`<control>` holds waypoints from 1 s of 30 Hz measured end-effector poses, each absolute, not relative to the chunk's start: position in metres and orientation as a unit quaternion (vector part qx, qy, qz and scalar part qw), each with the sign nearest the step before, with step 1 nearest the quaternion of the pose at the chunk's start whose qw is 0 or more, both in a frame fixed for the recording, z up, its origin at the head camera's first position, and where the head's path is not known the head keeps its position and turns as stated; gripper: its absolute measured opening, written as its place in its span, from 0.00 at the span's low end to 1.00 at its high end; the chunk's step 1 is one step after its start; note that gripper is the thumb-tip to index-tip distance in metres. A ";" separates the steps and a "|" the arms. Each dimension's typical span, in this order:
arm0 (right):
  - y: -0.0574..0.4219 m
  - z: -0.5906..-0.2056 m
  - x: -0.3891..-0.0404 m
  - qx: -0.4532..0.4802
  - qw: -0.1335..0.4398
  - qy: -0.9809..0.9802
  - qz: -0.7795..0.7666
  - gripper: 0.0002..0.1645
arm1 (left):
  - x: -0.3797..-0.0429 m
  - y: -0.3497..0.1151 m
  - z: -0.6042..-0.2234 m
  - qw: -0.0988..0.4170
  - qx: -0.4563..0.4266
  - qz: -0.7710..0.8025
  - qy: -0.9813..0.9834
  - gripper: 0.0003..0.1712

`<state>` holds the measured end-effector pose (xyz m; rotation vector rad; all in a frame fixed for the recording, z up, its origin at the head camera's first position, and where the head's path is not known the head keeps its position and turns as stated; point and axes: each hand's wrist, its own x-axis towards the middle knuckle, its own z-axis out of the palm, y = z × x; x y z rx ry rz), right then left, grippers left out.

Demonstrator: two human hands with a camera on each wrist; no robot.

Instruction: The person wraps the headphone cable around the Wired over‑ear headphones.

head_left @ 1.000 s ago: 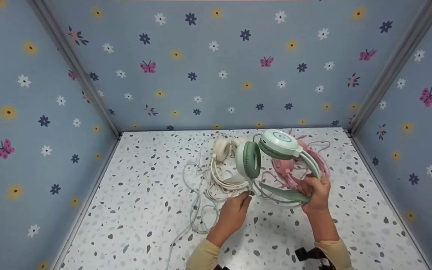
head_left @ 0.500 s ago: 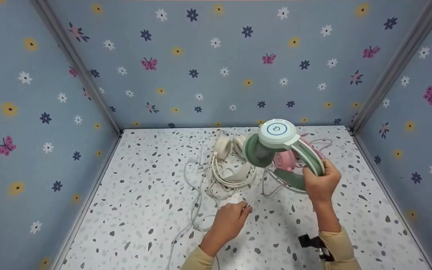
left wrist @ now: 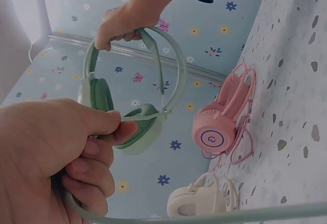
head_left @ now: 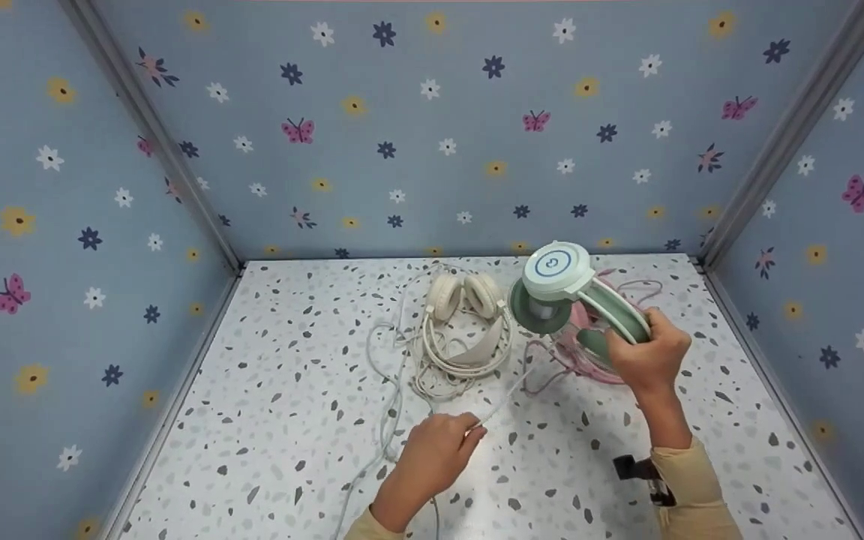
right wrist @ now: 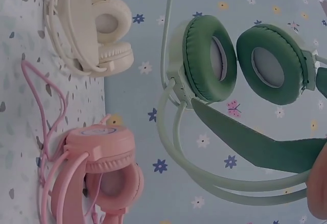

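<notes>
Since the earlier head frame, the green headset (head_left: 612, 311) has shifted right, no longer overlapping the white headset (head_left: 481, 346), and the left hand (head_left: 436, 454) has drawn farther from the latter. Head: the right hand (head_left: 649, 352) has its grip clamped on the green headset, raised above the worktop (head_left: 267, 427), right of the white headset. Left wrist: the left grip pinches a pale cable (left wrist: 140, 117); the pink headset (left wrist: 213, 124) lies beside the white headset. Right wrist: two green ear cups (right wrist: 263, 63) hang apart from the white headset.
</notes>
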<state>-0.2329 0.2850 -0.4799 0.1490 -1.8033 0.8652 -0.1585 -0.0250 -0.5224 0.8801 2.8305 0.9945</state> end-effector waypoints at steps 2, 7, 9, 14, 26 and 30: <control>0.290 -0.485 -0.236 0.051 0.543 -0.760 0.354 0.08 | -0.157 -0.031 -0.520 0.019 0.282 0.348 0.894 0.11; 0.301 -0.489 -0.242 0.032 0.548 -0.771 0.322 0.09 | -0.159 -0.044 -0.514 0.032 0.295 0.434 0.851 0.15; 0.305 -0.489 -0.244 0.028 0.548 -0.779 0.304 0.09 | -0.160 -0.050 -0.512 0.041 0.295 0.467 0.833 0.15; 0.315 -0.485 -0.243 0.013 0.546 -0.793 0.268 0.12 | -0.161 -0.074 -0.501 0.046 0.290 0.487 0.822 0.10; 0.351 -0.481 -0.237 -0.044 0.551 -0.807 0.206 0.15 | -0.167 -0.142 -0.459 -0.071 0.289 0.435 0.850 0.07; 0.351 -0.478 -0.236 -0.010 0.545 -0.814 0.201 0.14 | -0.172 -0.146 -0.447 -0.172 0.321 0.431 0.826 0.07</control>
